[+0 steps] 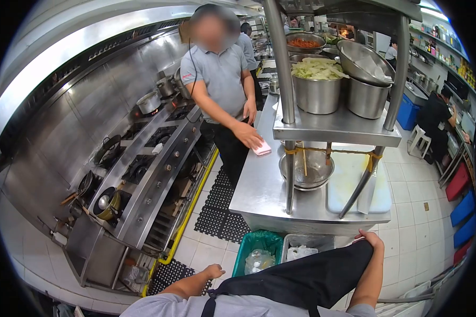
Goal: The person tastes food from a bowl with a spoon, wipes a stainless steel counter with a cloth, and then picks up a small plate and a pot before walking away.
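left hand (213, 271): in the head view, low and left of centre, just beside the green bin (277, 235); fingers look loosely curled, though how far they close i cannot tell.
right hand (373, 241): bent over the far edge of the black apron (301, 277) and touching it; whether it grips the cloth or only rests there i cannot tell.
black apron: spread across the person's front, over the grey shirt (248, 307), its far edge under the right hand.
green bin: on the floor between the left hand and the steel counter (256, 190), with pale rubbish inside; a grey bin (329, 243) stands right beside it.
co-worker's hand (248, 135): across the counter, on a folded pink-and-white cloth (262, 148).
counter top: stacked steel bowls (317, 168) near a white cutting board (346, 182).
shelf above (333, 128): a steel pot (316, 96) heaped with cut greens (318, 68).
stove (163, 182): along the left wall, pans on it.
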A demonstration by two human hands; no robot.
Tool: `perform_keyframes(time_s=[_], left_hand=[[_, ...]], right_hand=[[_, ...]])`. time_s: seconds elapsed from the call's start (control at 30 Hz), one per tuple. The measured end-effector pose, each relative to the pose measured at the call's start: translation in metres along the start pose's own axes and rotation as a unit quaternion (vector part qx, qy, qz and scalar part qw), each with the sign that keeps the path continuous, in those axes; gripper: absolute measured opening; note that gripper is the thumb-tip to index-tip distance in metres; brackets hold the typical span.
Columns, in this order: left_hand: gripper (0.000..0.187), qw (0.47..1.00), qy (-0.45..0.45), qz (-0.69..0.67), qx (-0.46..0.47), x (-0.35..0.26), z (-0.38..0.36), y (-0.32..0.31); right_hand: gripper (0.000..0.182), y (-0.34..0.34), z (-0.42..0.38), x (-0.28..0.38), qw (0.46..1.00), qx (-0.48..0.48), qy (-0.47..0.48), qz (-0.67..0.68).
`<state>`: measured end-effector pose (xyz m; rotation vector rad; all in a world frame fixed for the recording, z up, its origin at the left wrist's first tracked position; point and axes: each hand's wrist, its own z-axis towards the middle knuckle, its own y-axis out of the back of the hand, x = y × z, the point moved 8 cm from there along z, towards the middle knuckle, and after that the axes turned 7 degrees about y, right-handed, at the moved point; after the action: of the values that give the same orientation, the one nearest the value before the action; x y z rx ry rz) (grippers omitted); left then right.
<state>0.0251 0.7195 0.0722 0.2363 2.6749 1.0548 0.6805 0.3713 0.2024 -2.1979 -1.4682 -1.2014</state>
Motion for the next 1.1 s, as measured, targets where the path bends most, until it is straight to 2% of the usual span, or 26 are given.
perform_keyframes(time_s=[0.07, 0.17, 0.3, 0.37, 0.4, 0.43, 0.47, 0.5, 0.53, 0.6, 0.63, 0.77, 0.87, 0.93, 1.07, 1.1], left_hand=[[0.059, 0.999, -0.027, 0.014, 0.016, -0.014, 0.002, 0.002], [0.057, 0.999, -0.054, 0.005, -0.007, -0.036, 0.011, 0.013], [0.054, 0.995, -0.059, -0.072, -0.040, -0.054, 0.018, 0.023], [0.053, 0.995, -0.061, -0.072, -0.035, -0.056, 0.022, 0.013], [0.051, 0.995, -0.063, -0.065, -0.032, -0.056, 0.022, 0.008], [0.050, 0.995, -0.071, -0.059, -0.033, -0.057, 0.019, 0.004], [0.050, 0.995, -0.071, -0.065, -0.035, -0.056, 0.019, -0.001], [0.049, 0.996, -0.078, -0.042, -0.027, -0.055, 0.017, -0.009], [0.049, 0.996, -0.086, -0.018, -0.018, -0.052, 0.016, -0.017], [0.050, 0.995, -0.093, -0.010, -0.016, -0.044, 0.019, -0.028], [0.050, 0.996, -0.088, 0.002, -0.006, -0.041, 0.019, -0.033], [0.051, 0.996, -0.083, 0.011, -0.001, -0.033, 0.023, -0.038], [0.051, 0.997, -0.078, -0.002, -0.012, -0.040, 0.030, -0.031], [0.052, 0.998, -0.064, -0.014, -0.020, -0.039, 0.032, -0.033], [0.049, 0.997, -0.047, -0.050, 0.022, -0.048, 0.031, -0.045], [0.049, 0.998, -0.046, -0.051, 0.001, -0.053, 0.024, -0.044]], right_hand=[[0.051, -0.006, -0.001, 0.005, 0.994, 0.016, 0.046, 0.095], [0.050, -0.006, -0.013, 0.010, 0.987, -0.018, 0.088, 0.132], [0.052, -0.005, -0.031, 0.001, 0.981, -0.079, 0.061, 0.168], [0.050, 0.006, -0.049, 0.031, 0.962, -0.176, 0.200, -0.063], [0.050, 0.003, -0.053, 0.034, 0.961, -0.175, 0.202, -0.069], [0.048, 0.005, -0.064, 0.044, 0.923, -0.244, 0.221, -0.201], [0.047, 0.000, -0.081, 0.064, 0.862, -0.308, 0.236, -0.327], [0.035, -0.005, -0.088, 0.071, 0.861, -0.320, 0.197, -0.343], [0.035, -0.007, -0.085, 0.070, 0.860, -0.319, 0.200, -0.345], [0.022, -0.011, -0.087, 0.072, 0.781, -0.387, 0.249, -0.421], [0.016, -0.016, -0.093, 0.076, 0.766, -0.397, 0.270, -0.428], [0.017, -0.012, -0.105, 0.078, 0.769, -0.403, 0.253, -0.427], [0.019, 0.000, -0.093, 0.076, 0.793, -0.374, 0.221, -0.427], [0.024, 0.004, -0.076, 0.067, 0.839, -0.300, 0.182, -0.417], [0.032, -0.002, -0.070, 0.068, 0.813, -0.300, 0.149, -0.477], [0.033, -0.007, -0.073, 0.071, 0.794, -0.308, 0.156, -0.500]])
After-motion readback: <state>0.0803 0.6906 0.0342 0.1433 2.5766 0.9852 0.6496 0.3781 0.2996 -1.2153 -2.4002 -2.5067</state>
